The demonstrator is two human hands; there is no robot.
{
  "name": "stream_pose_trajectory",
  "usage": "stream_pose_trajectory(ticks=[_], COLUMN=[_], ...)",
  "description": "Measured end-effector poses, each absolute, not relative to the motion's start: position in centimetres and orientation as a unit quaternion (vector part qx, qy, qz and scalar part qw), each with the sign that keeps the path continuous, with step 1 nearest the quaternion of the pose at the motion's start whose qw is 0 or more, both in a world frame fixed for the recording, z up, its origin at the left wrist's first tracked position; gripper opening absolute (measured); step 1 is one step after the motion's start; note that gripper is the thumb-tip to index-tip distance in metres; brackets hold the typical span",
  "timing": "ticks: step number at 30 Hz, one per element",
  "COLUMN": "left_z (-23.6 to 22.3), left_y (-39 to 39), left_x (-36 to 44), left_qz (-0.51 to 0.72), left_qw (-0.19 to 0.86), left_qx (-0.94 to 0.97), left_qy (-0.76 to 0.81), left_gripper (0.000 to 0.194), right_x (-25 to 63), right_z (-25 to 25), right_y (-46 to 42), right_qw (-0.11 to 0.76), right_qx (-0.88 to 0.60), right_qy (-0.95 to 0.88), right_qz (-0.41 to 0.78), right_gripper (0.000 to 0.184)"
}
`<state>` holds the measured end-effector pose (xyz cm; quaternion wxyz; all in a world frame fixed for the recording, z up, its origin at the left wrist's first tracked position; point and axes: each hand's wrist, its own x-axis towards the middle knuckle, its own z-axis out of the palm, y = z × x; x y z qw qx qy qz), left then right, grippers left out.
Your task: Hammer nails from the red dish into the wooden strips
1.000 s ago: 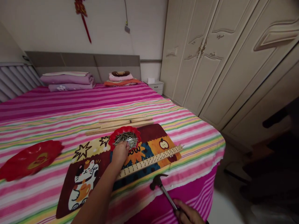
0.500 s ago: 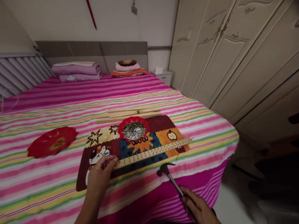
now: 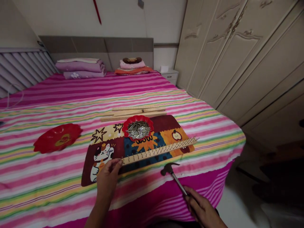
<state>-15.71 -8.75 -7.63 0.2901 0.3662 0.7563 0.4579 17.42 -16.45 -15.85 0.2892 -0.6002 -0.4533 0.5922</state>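
Where left fingers (image 3: 116, 161) rest, the nailed strip (image 3: 152, 153) ends.

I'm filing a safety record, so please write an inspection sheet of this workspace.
Surface: multicoloured striped cloth over a magenta striped cover; patterned rectangular mat on top.
Things in use: red scalloped dish of silvery metal nails; pale wooden strip bearing a row of nails, across the mat.
Clutter: red scalloped tray left of the mat; loose wooden strips beyond it.
Hands: left hand at the strip's left end, grip unclear; right hand holds a dark-headed claw hammer by its handle.
Cables: thin pale loop at far left, possibly a cable; cannot tell.
Surroundings: grey panelled headboard, cream wardrobe.
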Motion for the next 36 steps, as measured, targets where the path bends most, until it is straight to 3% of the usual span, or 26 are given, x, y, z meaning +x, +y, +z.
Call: stream_pose_trajectory(ticks=[5, 27, 36], left_z=[-7.5, -9.0, -9.8], left_y=[-9.0, -9.3, -9.1], left_x=[-15.3, -14.5, -14.6], left_qz=[0.413, 0.413, 0.403], left_qw=[0.216, 0.169, 0.13], left_qx=[0.402, 0.41, 0.474], left_qy=[0.788, 0.795, 0.772], left_gripper=[0.024, 0.028, 0.026], right_x=[17.7, 16.8, 15.8], right_z=[-16.0, -14.4, -12.1], right_y=[-16.3, -16.8, -17.7], right_qw=[0.283, 0.293, 0.29], right_qx=[-0.592, -0.619, -0.596], right_qy=[-0.455, -0.456, -0.52], right_qz=[0.602, 0.568, 0.539], right_gripper=[0.07, 0.068, 0.058])
